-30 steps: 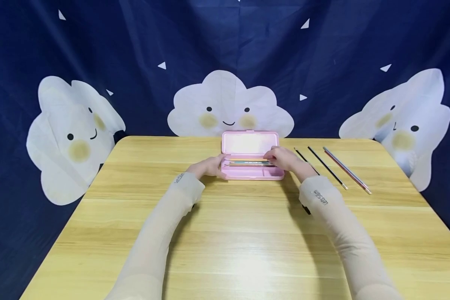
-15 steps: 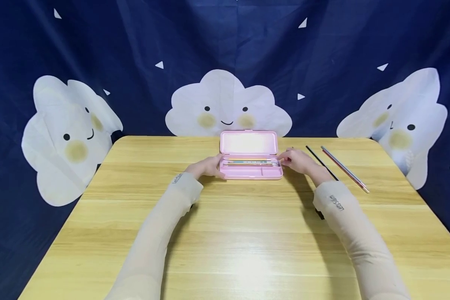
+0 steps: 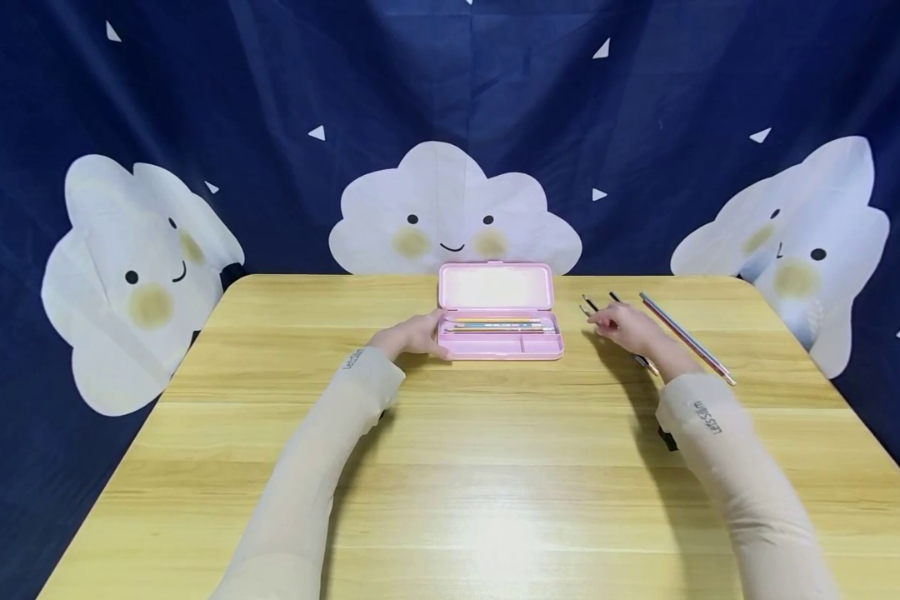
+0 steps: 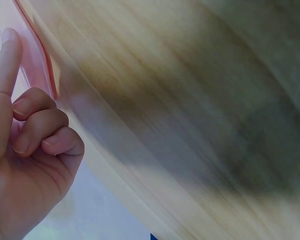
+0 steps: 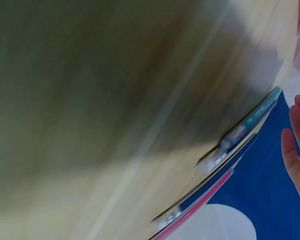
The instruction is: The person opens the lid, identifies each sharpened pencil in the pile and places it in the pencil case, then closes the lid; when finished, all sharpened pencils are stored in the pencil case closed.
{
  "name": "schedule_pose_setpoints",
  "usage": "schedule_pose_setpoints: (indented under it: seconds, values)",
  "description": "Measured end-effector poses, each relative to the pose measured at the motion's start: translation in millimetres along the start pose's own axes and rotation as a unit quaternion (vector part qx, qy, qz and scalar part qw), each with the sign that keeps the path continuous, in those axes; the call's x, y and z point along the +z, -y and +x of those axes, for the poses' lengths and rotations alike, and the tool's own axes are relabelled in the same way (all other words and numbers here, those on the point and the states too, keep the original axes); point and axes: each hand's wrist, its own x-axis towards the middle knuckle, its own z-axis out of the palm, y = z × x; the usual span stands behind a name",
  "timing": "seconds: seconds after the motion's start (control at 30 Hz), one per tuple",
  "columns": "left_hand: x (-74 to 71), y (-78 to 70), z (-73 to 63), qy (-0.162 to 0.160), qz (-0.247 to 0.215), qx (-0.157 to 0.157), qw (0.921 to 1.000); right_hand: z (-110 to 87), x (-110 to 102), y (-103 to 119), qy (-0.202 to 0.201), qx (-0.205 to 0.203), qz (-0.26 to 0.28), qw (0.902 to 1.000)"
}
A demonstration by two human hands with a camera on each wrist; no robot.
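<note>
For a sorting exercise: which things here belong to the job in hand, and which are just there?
In the job:
pink pencil case, touched by the left hand
pencils inside
loose pencils by the right hand

Just there:
cloud curtain
table, merely the work surface

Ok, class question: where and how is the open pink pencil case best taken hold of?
Judging by shape, hold the pencil case by its short end walls, from left and right: it is long and shallow, and the raised lid at the far edge could swing. The left grip touches the left end; the right end stands free for the right grip.
</note>
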Motion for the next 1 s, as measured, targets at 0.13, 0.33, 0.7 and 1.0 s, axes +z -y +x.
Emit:
schedule_pose_setpoints:
  seconds: [0.13,0.33,0.7,1.0]
  values:
    - [0.6,0.4,-0.2,-0.001,0.006,0.001,1.0000,-7.7,-2.4,-7.2,0.007,0.002,0.009,0.9999]
    - [0.4,0.2,-1.0,-0.002,0.007,0.003,1.0000,-15.3,2.8,-36.0,0.008,-0.011,0.067,0.9977]
    - [-0.4,0.4,-1.0,-0.004,0.018,0.014,0.9997,-24.5,-2.4,-28.4,0.051,0.068,0.003,0.9964]
    - [-0.2,0.5,0.7,-0.003,0.007,0.006,1.0000,-22.5,-2.9,-29.4,0.067,0.073,0.000,0.9951]
